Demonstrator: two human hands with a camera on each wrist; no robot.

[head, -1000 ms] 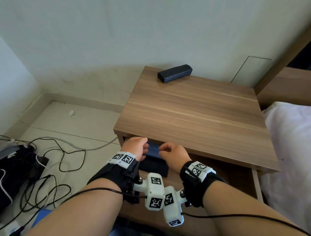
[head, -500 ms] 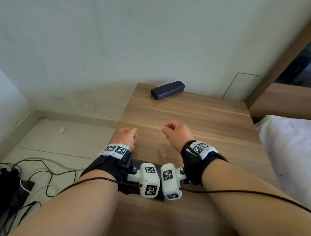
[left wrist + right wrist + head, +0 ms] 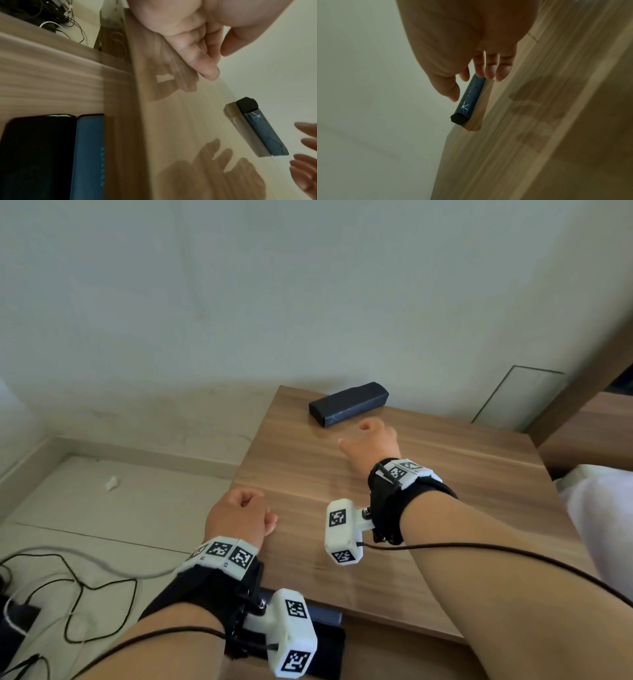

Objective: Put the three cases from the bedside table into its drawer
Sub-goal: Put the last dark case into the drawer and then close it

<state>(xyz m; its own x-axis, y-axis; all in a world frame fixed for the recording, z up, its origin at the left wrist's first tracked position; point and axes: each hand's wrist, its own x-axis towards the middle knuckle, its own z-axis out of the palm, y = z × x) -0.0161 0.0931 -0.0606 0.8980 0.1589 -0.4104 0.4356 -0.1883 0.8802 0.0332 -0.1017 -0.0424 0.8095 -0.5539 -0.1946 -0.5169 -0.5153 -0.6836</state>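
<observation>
Where the bedside table point(image 3: 428, 508) meets the wall, one dark blue case point(image 3: 348, 404) lies flat near its back edge. Below the tabletop, the open drawer point(image 3: 51, 83) holds a black case point(image 3: 37, 155) and a blue case point(image 3: 87, 155) side by side. The right hand point(image 3: 371, 441) hovers just short of the dark blue case, fingers loosely open, holding nothing. The left hand point(image 3: 239, 517) hangs over the table's front left edge, fingers loosely curled, empty.

Case point(image 3: 348, 403) on tabletop point(image 3: 428, 508) (two cases point(image 3: 51, 155) in drawer point(image 3: 42, 81)).
</observation>
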